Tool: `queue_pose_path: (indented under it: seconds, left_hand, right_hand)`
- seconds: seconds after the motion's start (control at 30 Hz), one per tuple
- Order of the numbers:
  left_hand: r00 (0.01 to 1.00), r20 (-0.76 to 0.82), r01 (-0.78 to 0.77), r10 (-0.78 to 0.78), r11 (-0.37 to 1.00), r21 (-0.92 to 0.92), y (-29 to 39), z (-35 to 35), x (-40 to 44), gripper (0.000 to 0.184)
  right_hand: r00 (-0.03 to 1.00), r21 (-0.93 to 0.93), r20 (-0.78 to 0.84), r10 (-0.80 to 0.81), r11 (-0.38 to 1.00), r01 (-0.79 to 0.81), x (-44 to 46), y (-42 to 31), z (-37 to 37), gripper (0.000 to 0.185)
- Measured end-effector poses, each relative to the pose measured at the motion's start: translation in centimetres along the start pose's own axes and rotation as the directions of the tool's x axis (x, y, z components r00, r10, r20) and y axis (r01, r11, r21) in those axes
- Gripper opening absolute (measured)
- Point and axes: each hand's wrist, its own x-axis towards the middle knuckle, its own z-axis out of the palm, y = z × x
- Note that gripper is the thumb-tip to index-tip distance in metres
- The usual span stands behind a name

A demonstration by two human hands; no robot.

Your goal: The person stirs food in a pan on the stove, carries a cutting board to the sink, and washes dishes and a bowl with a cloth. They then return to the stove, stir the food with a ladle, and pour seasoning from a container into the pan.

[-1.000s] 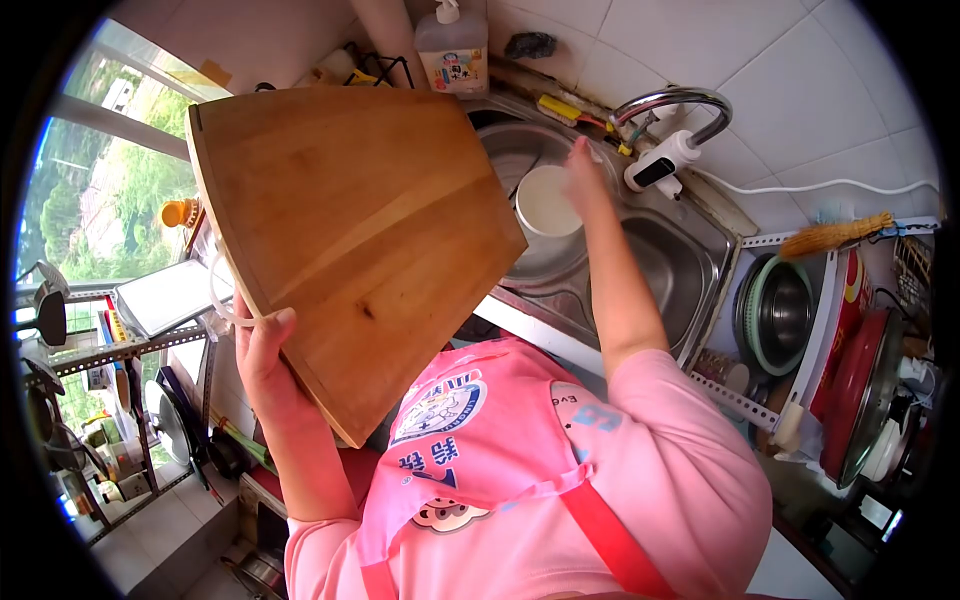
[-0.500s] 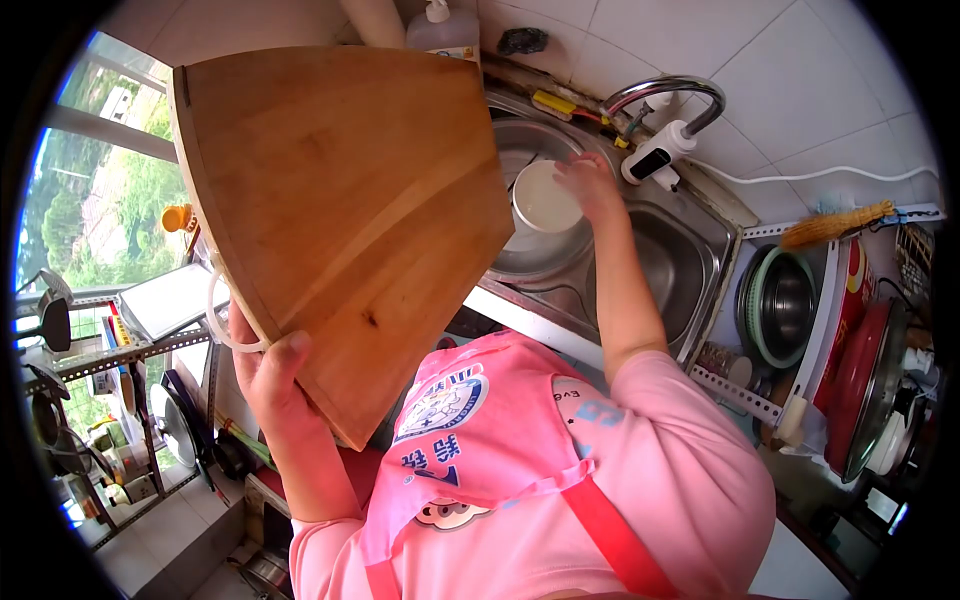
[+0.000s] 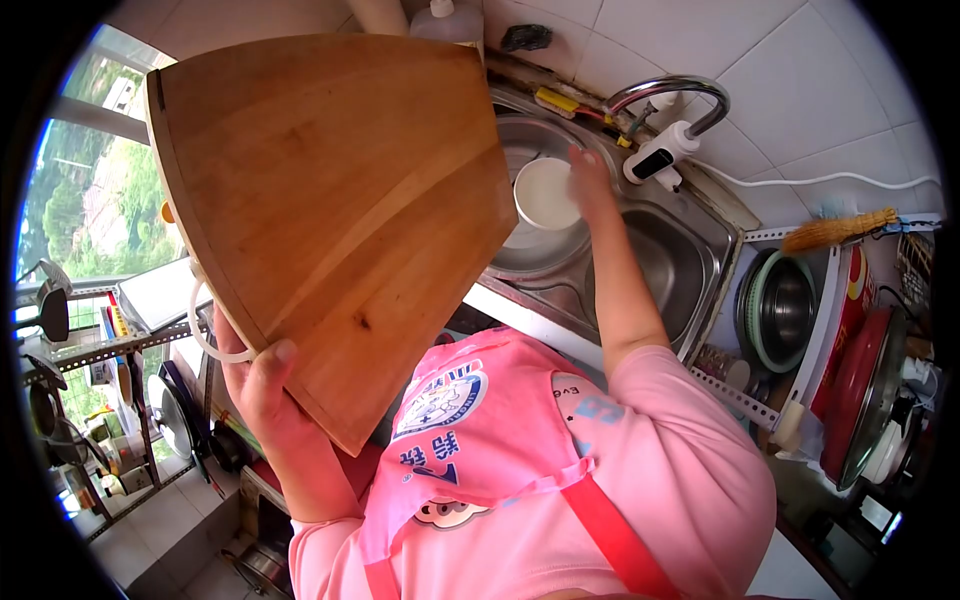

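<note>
At the far left is a window (image 3: 90, 200), with a rack (image 3: 120, 353) below it that carries a white tray and various utensils. A white ring (image 3: 197, 330) hangs at the board's left edge, just beside the left hand (image 3: 262, 385). That hand's grip is closed on the lower left edge of the wooden board (image 3: 330, 220), the thumb over its face. The board is held up and tilted, its right corner hiding part of the sink (image 3: 570, 295) near the left end. Behind the board's top edge stands a bottle (image 3: 450, 28), partly hidden. Below the board is the pink apron (image 3: 480, 400).

A white bowl (image 3: 546, 195) sits in the sink's left basin, just beside the board's right corner. The right hand (image 3: 590, 185) is at the bowl's right rim; it is blurred, and I cannot tell whether its grip is narrow or holds the bowl. A yellow brush (image 3: 556, 99) lies along the sink's back edge, and the tap (image 3: 655, 160) rises farther right on that edge. Past the sink's right edge are a straw broom (image 3: 840, 230), nested basins (image 3: 785, 310) and a red pan (image 3: 855, 390).
</note>
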Motion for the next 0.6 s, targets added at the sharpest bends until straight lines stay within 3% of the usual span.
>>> queue_pose_path:
  seconds: [0.13,0.27,0.33,0.37,0.47,0.53,0.57,0.6]
  left_hand:
    - [1.0,0.003,0.004,-0.004,1.0,-0.028,0.0,0.5,0.1,0.076]
    - [1.0,0.01,0.017,-0.016,0.998,-0.052,-0.1,0.5,0.4,0.073]
    - [1.0,0.003,0.026,-0.026,0.999,-0.032,-0.2,0.0,0.8,0.071]
    - [0.998,-0.043,0.036,-0.036,0.999,-0.003,-0.3,-0.3,0.8,0.071]
    - [0.996,0.052,0.07,-0.067,0.996,-0.06,-0.9,-1.4,1.7,0.071]
    - [0.995,0.065,0.082,-0.078,0.994,-0.072,-1.2,-1.7,2.3,0.07]
    - [0.993,0.067,0.097,-0.092,0.992,-0.077,-1.4,-1.8,2.6,0.07]
    - [0.991,0.073,0.116,-0.11,0.99,-0.085,-1.5,-1.7,2.7,0.069]
  right_hand:
    - [0.999,-0.091,-0.009,-0.041,0.995,0.04,0.0,-0.3,0.6,0.029]
    - [0.996,-0.047,-0.038,-0.084,0.996,0.082,0.3,-0.3,0.3,0.031]
    - [0.959,0.051,0.039,-0.28,0.959,0.278,0.5,1.0,0.2,0.035]
    - [0.977,-0.113,0.079,-0.199,0.972,0.207,0.7,2.0,-0.7,0.037]
    - [0.975,-0.198,0.208,-0.073,0.973,0.116,-2.5,2.0,-0.6,0.033]
    - [0.852,0.139,0.441,-0.282,0.959,0.246,-10.8,-2.0,4.0,0.03]
    - [0.767,0.205,0.554,-0.323,0.946,0.251,-14.7,-3.6,6.0,0.03]
    - [0.618,0.213,0.679,-0.397,0.912,0.351,-19.5,-6.3,7.7,0.034]
